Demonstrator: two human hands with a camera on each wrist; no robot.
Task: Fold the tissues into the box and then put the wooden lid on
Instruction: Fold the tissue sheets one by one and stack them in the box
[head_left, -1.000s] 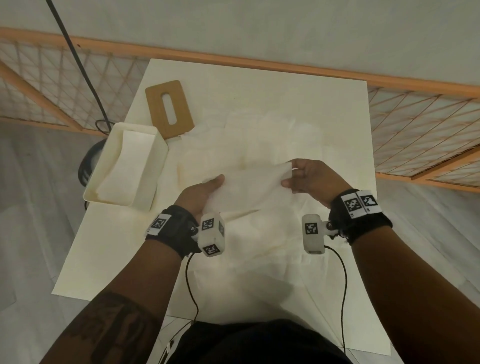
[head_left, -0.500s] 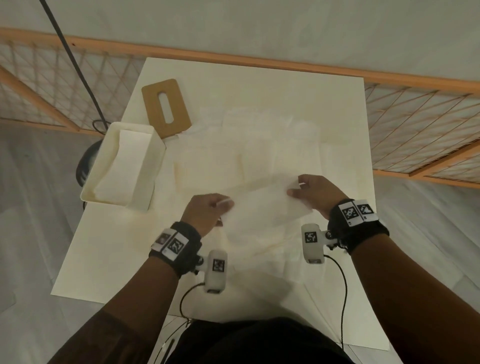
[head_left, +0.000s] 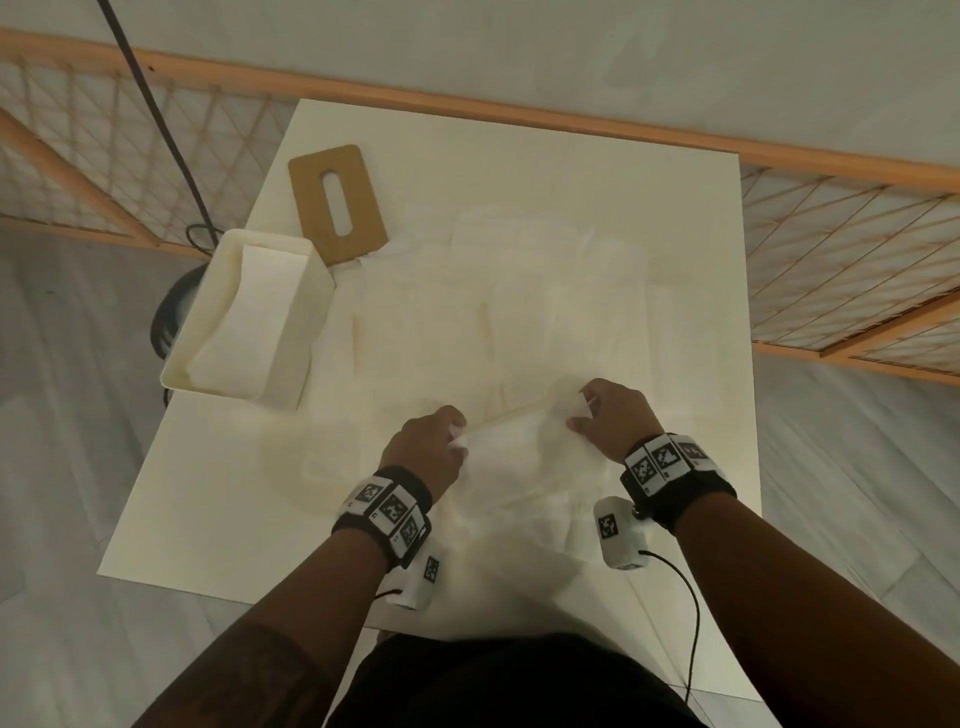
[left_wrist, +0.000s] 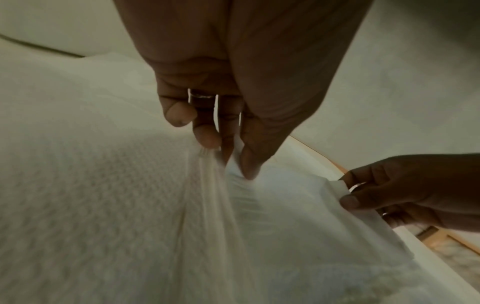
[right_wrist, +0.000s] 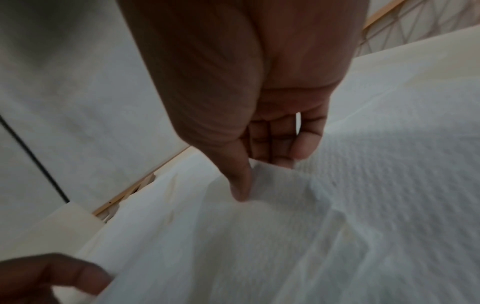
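Note:
A white tissue (head_left: 519, 441) is stretched between both hands, low over the near middle of the table. My left hand (head_left: 436, 441) pinches its left edge between thumb and fingers (left_wrist: 207, 135). My right hand (head_left: 608, 415) pinches its right corner under the thumb (right_wrist: 240, 185). Several more tissues (head_left: 545, 291) lie spread flat across the table beyond the hands. The open white box (head_left: 249, 317) stands at the table's left edge with a folded tissue inside it. The wooden lid (head_left: 337, 202) with its slot lies flat behind the box.
The white table (head_left: 208, 493) stands against an orange-framed mesh fence (head_left: 831, 249). A black cable (head_left: 156, 104) hangs at the far left, behind the box. Wrist camera cables trail off the table's near edge.
Both hands have come toward me and lower with the tissue. The left hand has turned over, knuckles up. The tissue sags closer to the table.

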